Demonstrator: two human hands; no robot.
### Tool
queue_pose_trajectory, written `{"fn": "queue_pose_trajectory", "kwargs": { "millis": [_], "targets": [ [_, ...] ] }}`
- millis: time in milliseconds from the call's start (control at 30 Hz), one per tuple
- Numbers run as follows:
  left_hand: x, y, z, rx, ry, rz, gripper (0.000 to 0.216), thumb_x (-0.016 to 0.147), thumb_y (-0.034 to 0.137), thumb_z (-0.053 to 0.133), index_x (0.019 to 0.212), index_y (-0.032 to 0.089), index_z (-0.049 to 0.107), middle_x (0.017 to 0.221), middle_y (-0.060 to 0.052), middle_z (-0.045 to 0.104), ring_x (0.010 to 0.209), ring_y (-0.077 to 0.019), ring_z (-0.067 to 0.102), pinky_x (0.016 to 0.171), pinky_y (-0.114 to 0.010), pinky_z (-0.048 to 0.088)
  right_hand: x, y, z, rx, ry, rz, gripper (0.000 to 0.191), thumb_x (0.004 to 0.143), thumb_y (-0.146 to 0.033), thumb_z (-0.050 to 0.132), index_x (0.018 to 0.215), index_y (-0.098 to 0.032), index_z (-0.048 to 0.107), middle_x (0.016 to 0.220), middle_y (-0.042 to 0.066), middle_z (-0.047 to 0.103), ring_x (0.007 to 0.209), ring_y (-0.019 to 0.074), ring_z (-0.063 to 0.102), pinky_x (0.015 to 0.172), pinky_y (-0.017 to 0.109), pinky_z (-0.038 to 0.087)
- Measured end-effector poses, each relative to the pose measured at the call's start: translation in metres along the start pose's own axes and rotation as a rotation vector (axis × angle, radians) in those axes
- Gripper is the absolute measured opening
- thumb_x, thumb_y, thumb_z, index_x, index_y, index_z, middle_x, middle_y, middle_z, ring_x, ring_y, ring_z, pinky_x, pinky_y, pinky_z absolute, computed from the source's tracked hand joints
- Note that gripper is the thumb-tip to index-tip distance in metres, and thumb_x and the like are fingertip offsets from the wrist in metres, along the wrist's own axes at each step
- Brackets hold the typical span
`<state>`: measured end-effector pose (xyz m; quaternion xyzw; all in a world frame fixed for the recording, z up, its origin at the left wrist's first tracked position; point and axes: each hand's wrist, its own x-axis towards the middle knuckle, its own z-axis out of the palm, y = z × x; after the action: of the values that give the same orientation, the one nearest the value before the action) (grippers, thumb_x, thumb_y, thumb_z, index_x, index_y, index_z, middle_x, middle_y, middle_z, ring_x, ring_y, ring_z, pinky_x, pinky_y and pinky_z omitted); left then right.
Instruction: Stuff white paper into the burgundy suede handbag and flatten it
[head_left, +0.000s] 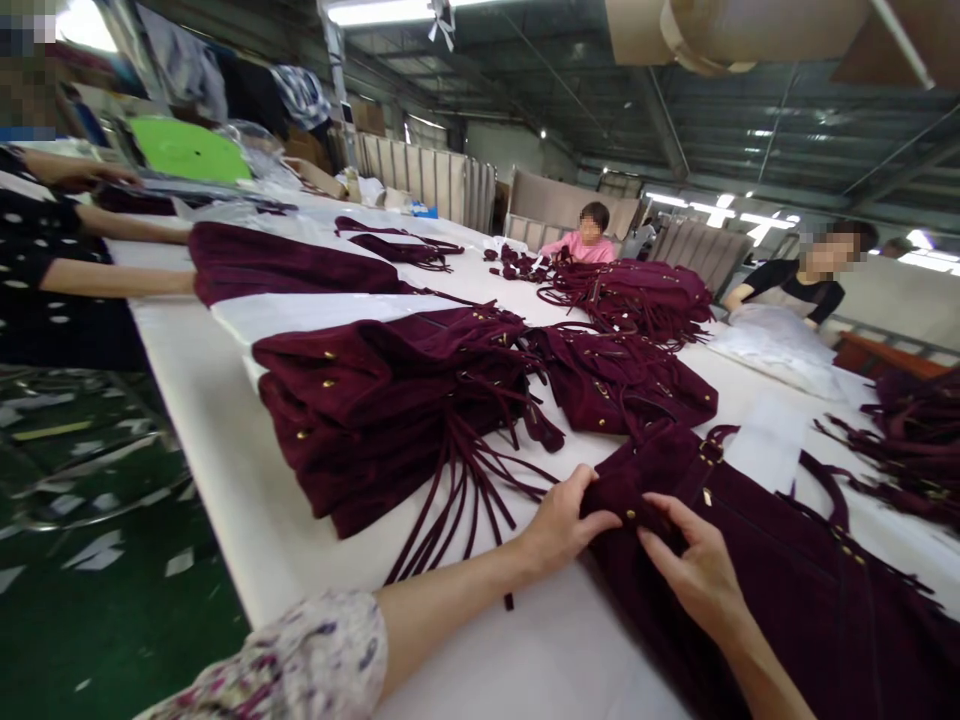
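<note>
A maroon suede-like handbag (pixel 780 580) lies on the white table in front of me, with a gold buckle, a zip and a strap on its upper face. My left hand (pixel 568 515) pinches the bag's near left corner between thumb and fingers. Beside it, my right hand (pixel 694 560) grips the same corner, thumb and forefinger around a fold next to a small gold stud. To the left of my hands is a stack of maroon bags (pixel 360 420), its thin cords (pixel 457 490) trailing over the table. One more maroon bag (pixel 630 385) lies just beyond.
The long white table (pixel 225 480) also bears a maroon pile (pixel 645 295) farther back and loose straps (pixel 900 450) at right. A person's arms (pixel 127 280) reach in from the left onto another bag (pixel 285 265). Two more people work across the table. Scraps litter the green floor.
</note>
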<state>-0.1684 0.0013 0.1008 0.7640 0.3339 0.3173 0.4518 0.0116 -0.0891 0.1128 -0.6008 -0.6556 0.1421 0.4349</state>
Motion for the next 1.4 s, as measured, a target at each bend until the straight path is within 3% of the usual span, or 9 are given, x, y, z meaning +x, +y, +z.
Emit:
{"fn": "queue_pose_trajectory", "kwargs": {
  "millis": [167, 267, 400, 533, 700, 933, 1033, 1167, 1400],
  "targets": [
    [0.017, -0.006, -0.012, 0.099, -0.115, 0.132, 0.035, 0.073, 0.041, 0.073, 0.092, 0.019, 0.055, 0.084, 0.002, 0.059, 0.076, -0.0147, 0.053, 0.068, -0.024, 0.041, 0.000, 0.006, 0.000, 0.023, 0.089, 0.028, 0.025, 0.084, -0.030, 0.058, 0.105, -0.020, 0.066, 0.094, 0.003, 0.070, 0.084, 0.0197, 0.066, 0.072, 0.029, 0.055],
    [0.007, -0.005, -0.024, 0.168, -0.179, 0.086, 0.047, 0.063, 0.045, 0.080, 0.092, 0.018, 0.055, 0.087, 0.002, 0.058, 0.080, -0.0160, 0.052, 0.067, -0.024, 0.040, -0.002, 0.004, 0.004, 0.020, 0.112, -0.011, 0.028, 0.084, -0.028, 0.058, 0.110, -0.021, 0.066, 0.100, 0.003, 0.070, 0.090, 0.0200, 0.066, 0.076, 0.029, 0.055],
    [-0.010, 0.007, -0.012, 0.194, -0.068, -0.041, 0.063, 0.057, 0.050, 0.082, 0.102, 0.020, 0.051, 0.096, 0.000, 0.059, 0.085, -0.0191, 0.054, 0.069, -0.027, 0.042, -0.004, 0.001, 0.007, -0.007, 0.138, -0.067, 0.033, 0.084, -0.025, 0.058, 0.116, -0.023, 0.064, 0.104, 0.004, 0.069, 0.093, 0.0198, 0.065, 0.077, 0.028, 0.054],
    [-0.007, 0.011, 0.008, 0.251, 0.030, -0.138, 0.051, 0.063, 0.035, 0.078, 0.100, 0.022, 0.046, 0.091, 0.000, 0.060, 0.084, -0.0204, 0.057, 0.069, -0.028, 0.042, -0.004, 0.000, 0.008, -0.031, 0.132, -0.105, 0.035, 0.084, -0.022, 0.056, 0.118, -0.023, 0.063, 0.098, 0.003, 0.068, 0.083, 0.0172, 0.064, 0.074, 0.027, 0.053],
    [-0.004, 0.007, 0.008, 0.313, 0.001, -0.036, 0.039, 0.071, 0.016, 0.062, 0.105, 0.023, 0.045, 0.086, 0.002, 0.060, 0.082, -0.0198, 0.059, 0.072, -0.030, 0.044, -0.005, -0.002, 0.010, -0.122, 0.163, -0.132, 0.036, 0.082, -0.017, 0.055, 0.117, -0.022, 0.063, 0.084, 0.000, 0.065, 0.068, 0.0137, 0.059, 0.067, 0.026, 0.050],
    [-0.021, 0.019, 0.023, 0.192, 0.221, 0.092, 0.112, 0.050, 0.035, 0.085, 0.142, 0.023, 0.022, 0.133, -0.011, 0.044, 0.121, -0.0299, 0.045, 0.103, -0.043, 0.038, -0.004, -0.005, 0.008, -0.056, 0.151, -0.093, 0.028, 0.083, -0.020, 0.057, 0.110, -0.023, 0.064, 0.077, -0.002, 0.060, 0.067, 0.0123, 0.055, 0.064, 0.025, 0.047],
    [-0.016, 0.015, 0.029, 0.214, 0.210, 0.062, 0.101, 0.055, 0.030, 0.081, 0.139, 0.023, 0.026, 0.128, -0.010, 0.050, 0.116, -0.0282, 0.050, 0.099, -0.040, 0.041, -0.006, -0.005, 0.008, -0.072, 0.130, -0.148, 0.028, 0.084, -0.018, 0.057, 0.110, -0.022, 0.064, 0.077, -0.002, 0.059, 0.067, 0.0118, 0.055, 0.064, 0.024, 0.047],
    [-0.006, 0.002, 0.017, 0.232, 0.068, -0.043, 0.073, 0.063, 0.037, 0.079, 0.124, 0.025, 0.040, 0.101, -0.001, 0.064, 0.092, -0.0239, 0.061, 0.080, -0.033, 0.047, -0.009, -0.007, 0.010, -0.138, 0.112, -0.235, 0.038, 0.084, -0.015, 0.055, 0.122, -0.021, 0.060, 0.081, 0.000, 0.059, 0.067, 0.0115, 0.054, 0.065, 0.024, 0.048],
    [0.007, -0.013, -0.020, 0.173, -0.146, 0.074, 0.039, 0.074, 0.023, 0.069, 0.108, 0.023, 0.050, 0.083, 0.004, 0.064, 0.077, -0.0146, 0.061, 0.067, -0.022, 0.044, -0.016, -0.004, 0.021, -0.212, -0.010, -0.342, 0.056, 0.086, -0.009, 0.043, 0.141, -0.020, 0.043, 0.084, 0.004, 0.055, 0.076, 0.0160, 0.054, 0.071, 0.029, 0.050]
  ]
}}
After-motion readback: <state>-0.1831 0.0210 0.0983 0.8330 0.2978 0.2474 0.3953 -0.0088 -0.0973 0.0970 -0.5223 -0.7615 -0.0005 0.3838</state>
